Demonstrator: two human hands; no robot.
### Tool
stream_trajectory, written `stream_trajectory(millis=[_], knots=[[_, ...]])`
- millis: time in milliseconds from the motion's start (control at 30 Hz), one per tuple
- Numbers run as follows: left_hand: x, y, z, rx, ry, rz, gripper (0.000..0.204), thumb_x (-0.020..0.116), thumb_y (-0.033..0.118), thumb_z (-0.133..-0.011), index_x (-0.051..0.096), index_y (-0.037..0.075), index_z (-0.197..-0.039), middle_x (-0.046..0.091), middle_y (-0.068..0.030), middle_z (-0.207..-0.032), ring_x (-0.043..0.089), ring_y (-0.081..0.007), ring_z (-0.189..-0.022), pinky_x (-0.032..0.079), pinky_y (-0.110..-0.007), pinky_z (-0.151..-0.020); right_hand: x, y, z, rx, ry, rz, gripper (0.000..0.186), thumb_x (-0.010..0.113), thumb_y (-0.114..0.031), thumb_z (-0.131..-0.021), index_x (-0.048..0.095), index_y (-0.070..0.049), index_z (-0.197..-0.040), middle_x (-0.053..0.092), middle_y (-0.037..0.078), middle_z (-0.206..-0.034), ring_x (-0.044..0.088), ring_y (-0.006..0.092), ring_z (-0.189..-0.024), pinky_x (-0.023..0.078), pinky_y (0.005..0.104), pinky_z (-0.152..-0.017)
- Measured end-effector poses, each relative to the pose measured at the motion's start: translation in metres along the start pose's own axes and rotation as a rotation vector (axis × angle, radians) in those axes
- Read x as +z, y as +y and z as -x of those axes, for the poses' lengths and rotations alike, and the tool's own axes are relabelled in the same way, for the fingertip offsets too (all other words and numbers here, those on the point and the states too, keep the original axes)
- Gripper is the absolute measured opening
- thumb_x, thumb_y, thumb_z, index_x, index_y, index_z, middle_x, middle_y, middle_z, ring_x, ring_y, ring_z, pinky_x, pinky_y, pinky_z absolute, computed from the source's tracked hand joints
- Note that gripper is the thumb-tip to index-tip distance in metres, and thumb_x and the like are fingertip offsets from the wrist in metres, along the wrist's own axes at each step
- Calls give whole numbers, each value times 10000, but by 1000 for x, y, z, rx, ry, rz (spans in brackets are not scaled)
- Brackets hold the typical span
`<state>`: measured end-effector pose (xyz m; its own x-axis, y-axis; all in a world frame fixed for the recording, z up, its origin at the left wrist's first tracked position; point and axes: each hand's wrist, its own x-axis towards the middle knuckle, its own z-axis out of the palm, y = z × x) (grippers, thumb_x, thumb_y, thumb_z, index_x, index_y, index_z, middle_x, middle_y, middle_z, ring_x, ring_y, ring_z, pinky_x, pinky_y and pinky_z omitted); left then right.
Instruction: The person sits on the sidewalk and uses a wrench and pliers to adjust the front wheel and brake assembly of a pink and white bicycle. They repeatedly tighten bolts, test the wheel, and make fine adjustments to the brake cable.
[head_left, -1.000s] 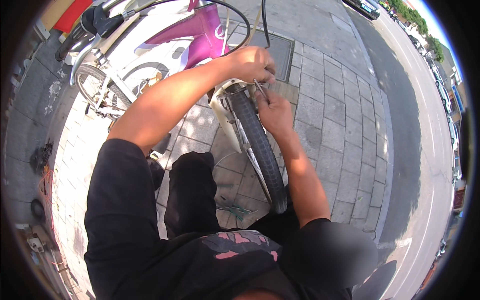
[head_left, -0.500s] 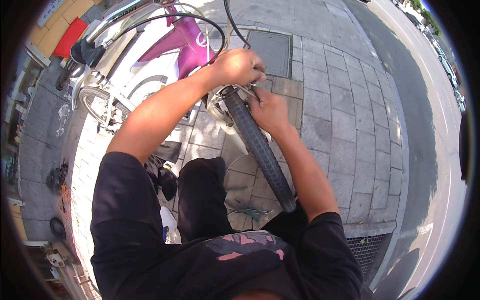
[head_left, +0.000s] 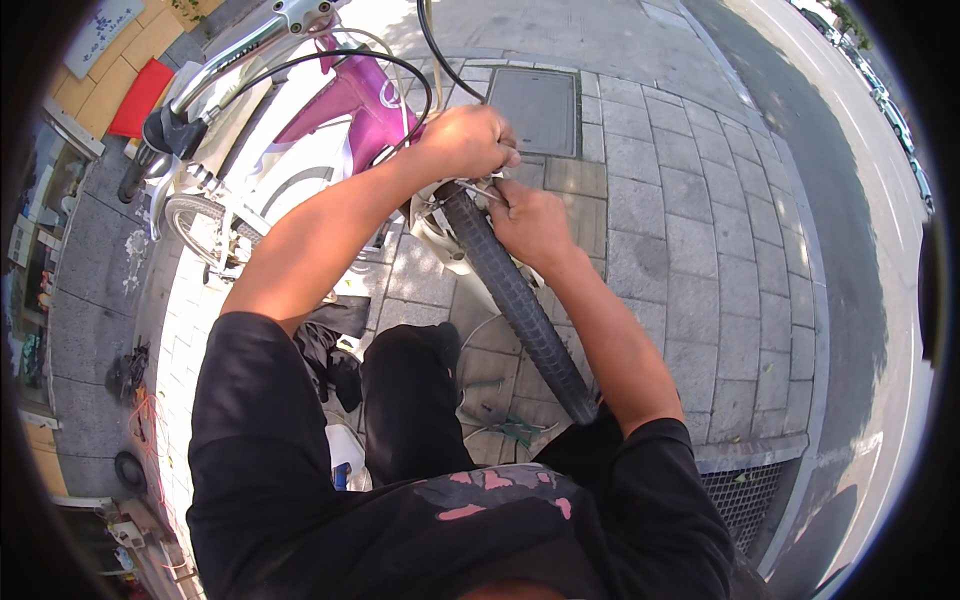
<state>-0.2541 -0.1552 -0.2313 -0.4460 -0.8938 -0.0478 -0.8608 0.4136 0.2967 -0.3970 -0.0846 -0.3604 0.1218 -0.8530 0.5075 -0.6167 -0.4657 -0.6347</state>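
Left hand (head_left: 465,142): we are curling it palm-down just beyond the tyre's top; its grip is hidden, so we cannot tell what it is holding.
Right hand (head_left: 532,225): we are angling it inward, bent fingers meeting a slim metal part (head_left: 477,189); closure unclear.
Spacing: hands are sitting close together.
Tyre (head_left: 510,290): slanting down from our hands toward our black trousers (head_left: 410,400).

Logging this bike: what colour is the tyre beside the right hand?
The tyre is dark grey, with a blocky pattern; best seen in the head view.
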Motion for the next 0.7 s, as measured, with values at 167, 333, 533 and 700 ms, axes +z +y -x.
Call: stream_trajectory(millis=[167, 333, 533, 700], knots=[[4, -6, 0, 58, 44, 58, 308, 774, 391, -903, 852, 193, -1126, 827, -81, -1007, 779, -288, -970, 584, -420, -918, -1, 1, -1, -27, 25, 14, 194, 653, -255, -986, 732, -79, -966, 706, 240, -749, 705, 477, -731, 554, 587, -709], [12, -20, 2, 113, 89, 171, 296, 790, 363, -896, 852, 153, -1095, 823, -72, -930, 778, -239, -879, 593, -384, -846, 0, 0, -1, -45, 25, 7, 183, 656, -243, -977, 729, -76, -956, 707, 237, -748, 705, 476, -730, 555, 588, -700], [8, -6, -8, 22, 33, 21, 275, 800, 325, -921, 845, 86, -1050, 807, -76, -870, 755, -175, -765, 591, -352, -765, -3, -1, -3, -37, -26, 23, 180, 653, -237, -970, 731, -75, -957, 722, 229, -773, 713, 468, -757, 562, 585, -719], [-4, 4, -6, -30, -84, 69, 295, 799, 354, -921, 847, 114, -1086, 818, -63, -917, 771, -179, -828, 596, -360, -797, -3, -5, -1, 20, -27, 43, 189, 643, -250, -978, 735, -84, -984, 737, 228, -815, 726, 460, -804, 564, 585, -750]])
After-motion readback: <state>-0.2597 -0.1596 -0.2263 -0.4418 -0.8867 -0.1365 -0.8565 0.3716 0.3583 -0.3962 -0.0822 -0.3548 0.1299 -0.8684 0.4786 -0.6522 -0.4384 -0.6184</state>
